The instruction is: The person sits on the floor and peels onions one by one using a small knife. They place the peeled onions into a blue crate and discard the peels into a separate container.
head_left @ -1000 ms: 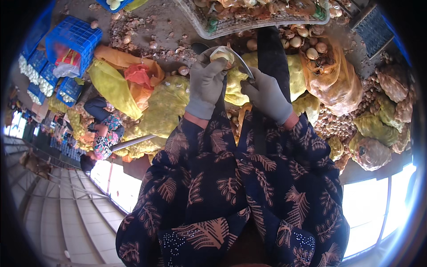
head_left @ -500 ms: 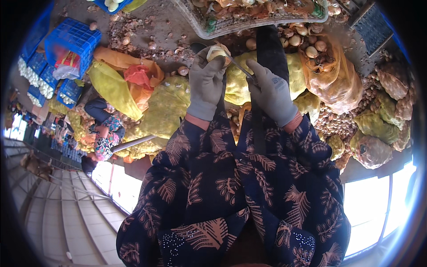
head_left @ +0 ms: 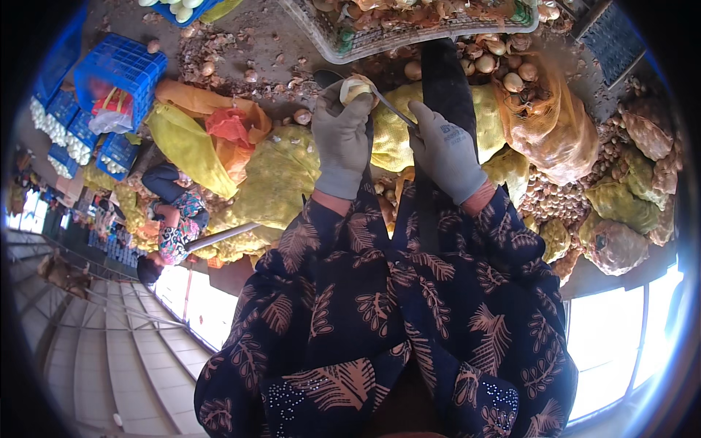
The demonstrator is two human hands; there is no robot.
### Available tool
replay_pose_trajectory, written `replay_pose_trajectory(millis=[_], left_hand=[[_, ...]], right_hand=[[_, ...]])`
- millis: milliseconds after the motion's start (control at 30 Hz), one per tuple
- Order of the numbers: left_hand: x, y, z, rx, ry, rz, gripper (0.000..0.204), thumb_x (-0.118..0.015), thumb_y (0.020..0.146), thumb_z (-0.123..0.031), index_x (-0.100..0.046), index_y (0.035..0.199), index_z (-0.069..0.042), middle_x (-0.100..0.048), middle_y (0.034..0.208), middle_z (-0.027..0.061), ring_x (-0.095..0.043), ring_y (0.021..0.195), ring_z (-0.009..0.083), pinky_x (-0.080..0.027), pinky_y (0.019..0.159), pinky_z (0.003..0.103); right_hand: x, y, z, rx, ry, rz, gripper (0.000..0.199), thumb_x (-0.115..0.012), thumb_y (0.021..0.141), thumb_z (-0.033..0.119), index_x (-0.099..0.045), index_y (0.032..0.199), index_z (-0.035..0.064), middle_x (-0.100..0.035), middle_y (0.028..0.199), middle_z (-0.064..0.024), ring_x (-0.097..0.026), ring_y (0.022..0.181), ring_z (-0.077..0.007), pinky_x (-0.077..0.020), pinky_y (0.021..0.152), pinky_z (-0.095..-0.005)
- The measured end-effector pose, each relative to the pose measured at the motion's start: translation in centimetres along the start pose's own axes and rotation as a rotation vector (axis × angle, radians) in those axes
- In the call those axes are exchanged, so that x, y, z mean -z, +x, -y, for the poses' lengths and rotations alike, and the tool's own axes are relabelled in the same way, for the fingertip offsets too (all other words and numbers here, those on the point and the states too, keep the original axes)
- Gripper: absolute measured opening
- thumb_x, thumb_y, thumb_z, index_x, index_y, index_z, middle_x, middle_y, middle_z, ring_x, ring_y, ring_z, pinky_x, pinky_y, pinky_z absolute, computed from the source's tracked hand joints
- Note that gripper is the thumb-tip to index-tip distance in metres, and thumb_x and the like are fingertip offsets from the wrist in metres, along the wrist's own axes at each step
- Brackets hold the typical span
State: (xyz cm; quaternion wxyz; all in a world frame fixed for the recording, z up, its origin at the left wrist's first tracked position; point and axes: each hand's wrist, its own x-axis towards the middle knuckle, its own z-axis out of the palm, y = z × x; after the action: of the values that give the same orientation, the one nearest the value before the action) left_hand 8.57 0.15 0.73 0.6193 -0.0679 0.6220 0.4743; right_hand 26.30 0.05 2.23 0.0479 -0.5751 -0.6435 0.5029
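The onion [head_left: 355, 89] is small, pale yellow and partly peeled, sitting high in the grey-gloved left hand [head_left: 342, 139], whose fingers are wrapped tight around it. The gloved right hand [head_left: 444, 150] is closed on a thin knife [head_left: 391, 108], its blade touching the onion. Yellow mesh sacks [head_left: 281, 175] of onions lie just below the hands, and an orange sack [head_left: 544, 120] sits to the right. A white basket [head_left: 409, 36] of skins stands above, with blue crates [head_left: 120, 69] far left. Another person [head_left: 171, 219] crouches at the left.

Market stall: onion sacks [head_left: 431, 131], crates [head_left: 120, 69]
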Motion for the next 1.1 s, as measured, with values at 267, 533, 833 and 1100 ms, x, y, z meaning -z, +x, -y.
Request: replay_pose_trajectory(millis=[267,533,833,1100], left_hand=[[-0.1,0.6,-0.1,0.013,0.044,0.055,0.039,-0.07,0.085,0.004,-0.053,0.12,0.004,-0.064,0.114,0.0131,-0.066,0.102,0.0208,-0.056,0.095,0.035],[2.1,2.1,-0.6,0.189,-0.041,0.225,0.037,-0.062,0.088,0.004,-0.055,0.124,0.007,-0.063,0.122,0.0221,-0.066,0.111,0.034,-0.054,0.1,0.045],[1.4,1.9,0.3,0.128,0.044,0.198,0.036,-0.064,0.091,0.001,-0.055,0.126,0.003,-0.064,0.121,0.0164,-0.064,0.115,0.032,-0.053,0.1,0.043],[-0.2,1.7,-0.9,0.054,0.127,0.161,0.039,-0.067,0.087,0.004,-0.053,0.123,0.006,-0.067,0.112,0.015,-0.068,0.099,0.0218,-0.059,0.09,0.036]], right_hand=[[-0.7,0.4,-0.9,-0.006,0.02,-0.014,0.025,-0.063,0.087,0.013,-0.053,0.11,0.0067,-0.064,0.077,-0.0129,-0.067,0.071,-0.0326,-0.0517,0.059,-0.0436],[2.4,2.1,-1.2,-0.669,0.861,0.531,0.033,-0.063,0.093,0.015,-0.059,0.123,0.0028,-0.064,0.078,-0.0156,-0.06,0.06,-0.0233,-0.0489,0.06,-0.0322],[1.0,0.0,-1.9,-0.064,-0.043,0.13,0.036,-0.064,0.088,0.011,-0.055,0.122,0.0071,-0.064,0.087,-0.0144,-0.066,0.079,-0.0337,-0.0524,0.066,-0.043],[1.1,0.3,-1.8,-0.004,-0.122,0.066,0.04,-0.065,0.088,0.011,-0.052,0.125,0.0076,-0.061,0.085,-0.0124,-0.065,0.074,-0.0319,-0.052,0.062,-0.0416]])
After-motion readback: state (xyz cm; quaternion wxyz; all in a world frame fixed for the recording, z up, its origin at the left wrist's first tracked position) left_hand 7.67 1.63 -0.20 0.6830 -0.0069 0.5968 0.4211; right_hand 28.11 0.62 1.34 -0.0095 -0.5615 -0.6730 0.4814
